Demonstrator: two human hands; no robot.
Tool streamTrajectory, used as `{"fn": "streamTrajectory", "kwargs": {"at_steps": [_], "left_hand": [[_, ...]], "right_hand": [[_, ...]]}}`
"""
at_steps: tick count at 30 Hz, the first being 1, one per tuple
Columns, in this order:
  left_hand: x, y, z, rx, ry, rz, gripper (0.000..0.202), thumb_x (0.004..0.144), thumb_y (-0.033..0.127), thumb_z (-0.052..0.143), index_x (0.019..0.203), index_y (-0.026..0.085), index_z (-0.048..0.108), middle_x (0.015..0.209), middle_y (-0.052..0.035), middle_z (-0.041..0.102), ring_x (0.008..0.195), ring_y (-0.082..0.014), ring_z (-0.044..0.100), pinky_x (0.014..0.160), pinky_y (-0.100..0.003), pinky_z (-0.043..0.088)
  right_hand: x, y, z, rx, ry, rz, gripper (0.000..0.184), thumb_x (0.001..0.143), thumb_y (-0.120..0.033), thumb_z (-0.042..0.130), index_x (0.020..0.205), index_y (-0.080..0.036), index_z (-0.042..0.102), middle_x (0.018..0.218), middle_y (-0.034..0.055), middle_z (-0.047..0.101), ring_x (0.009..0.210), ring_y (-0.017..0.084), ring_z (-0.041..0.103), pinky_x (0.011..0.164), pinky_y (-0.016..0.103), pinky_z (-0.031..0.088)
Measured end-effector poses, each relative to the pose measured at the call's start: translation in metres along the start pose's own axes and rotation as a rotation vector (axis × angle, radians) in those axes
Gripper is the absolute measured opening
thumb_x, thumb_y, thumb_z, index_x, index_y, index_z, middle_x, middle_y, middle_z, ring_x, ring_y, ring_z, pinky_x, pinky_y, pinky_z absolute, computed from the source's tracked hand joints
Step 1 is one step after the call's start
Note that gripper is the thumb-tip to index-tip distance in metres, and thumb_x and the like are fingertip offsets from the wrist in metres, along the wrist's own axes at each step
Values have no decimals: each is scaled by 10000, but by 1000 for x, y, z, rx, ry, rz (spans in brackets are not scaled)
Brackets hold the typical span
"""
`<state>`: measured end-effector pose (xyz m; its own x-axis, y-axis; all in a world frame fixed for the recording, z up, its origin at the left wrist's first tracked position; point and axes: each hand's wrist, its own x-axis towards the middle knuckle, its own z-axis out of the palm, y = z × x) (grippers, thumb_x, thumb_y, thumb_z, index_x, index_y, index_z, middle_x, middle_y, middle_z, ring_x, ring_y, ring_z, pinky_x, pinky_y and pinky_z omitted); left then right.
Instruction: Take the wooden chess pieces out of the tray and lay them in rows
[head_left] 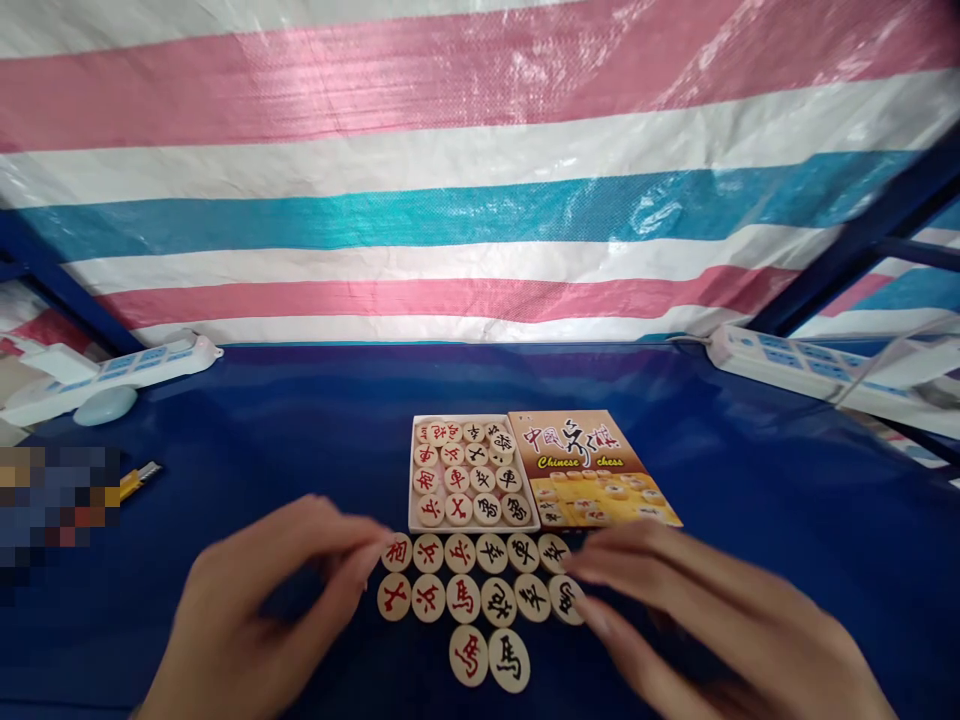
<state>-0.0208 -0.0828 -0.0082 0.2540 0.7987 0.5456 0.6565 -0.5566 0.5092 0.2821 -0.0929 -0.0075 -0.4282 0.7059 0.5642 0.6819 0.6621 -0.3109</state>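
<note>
Round wooden Chinese chess pieces (480, 578) lie in two rows on the blue table, with two more pieces (489, 657) below them. My left hand (262, 610) reaches in from the left, fingertips touching the leftmost piece of the top row. My right hand (705, 620) comes from the right, fingers stretched and touching the rightmost pieces. Behind the rows stands a white tray (412, 478) filled with several more pieces. Its lid (592, 468), printed "Chinese chess", lies beside it on the right.
A white power strip (112, 375) lies at the back left and another (817, 372) at the back right. A yellow lighter (139, 481) sits on the left beside a blurred patch. A striped tarp (480, 180) hangs behind the blue table (300, 420).
</note>
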Motion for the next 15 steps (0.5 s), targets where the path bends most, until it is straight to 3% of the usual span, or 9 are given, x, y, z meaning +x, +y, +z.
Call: {"fn": "streamTrajectory", "kwargs": {"at_steps": [2, 6, 9, 12, 15], "left_hand": [[33, -10, 5, 22, -96, 4, 97, 914, 283, 624, 974, 275, 700, 640, 78, 624, 525, -67, 568, 517, -169, 448], [78, -29, 32, 227, -259, -8, 250, 872, 384, 660, 1101, 284, 674, 594, 72, 573, 497, -102, 526, 463, -213, 325], [85, -37, 45, 275, -313, -51, 270, 856, 449, 666, 1078, 294, 675, 596, 65, 585, 520, -125, 562, 459, -218, 285], [81, -39, 46, 281, -354, -76, 226, 872, 475, 645, 993, 289, 689, 575, 65, 574, 518, -128, 563, 467, -225, 270], [75, -37, 44, 253, -370, -33, 206, 898, 466, 622, 975, 288, 693, 569, 69, 572, 512, -119, 559, 487, -226, 286]], "right_hand": [[27, 17, -1, -21, -76, -48, 178, 944, -305, 588, 1107, -270, 650, 1049, 23, 706, 887, 173, 699, 736, 281, 563], [67, 46, 15, -272, -261, -22, 222, 964, -334, 537, 1133, -231, 638, 964, 35, 671, 638, 135, 607, 522, 285, 392], [74, 57, 30, -279, -309, -5, 210, 955, -331, 552, 1106, -204, 625, 831, 12, 626, 623, 131, 561, 519, 282, 323], [69, 59, 34, -181, -322, -5, 110, 942, -301, 580, 963, -197, 610, 782, -4, 592, 629, 120, 530, 570, 277, 346], [64, 58, 33, -104, -356, 15, 79, 927, -277, 605, 962, -206, 606, 785, -16, 578, 614, 105, 506, 595, 272, 363]]}}
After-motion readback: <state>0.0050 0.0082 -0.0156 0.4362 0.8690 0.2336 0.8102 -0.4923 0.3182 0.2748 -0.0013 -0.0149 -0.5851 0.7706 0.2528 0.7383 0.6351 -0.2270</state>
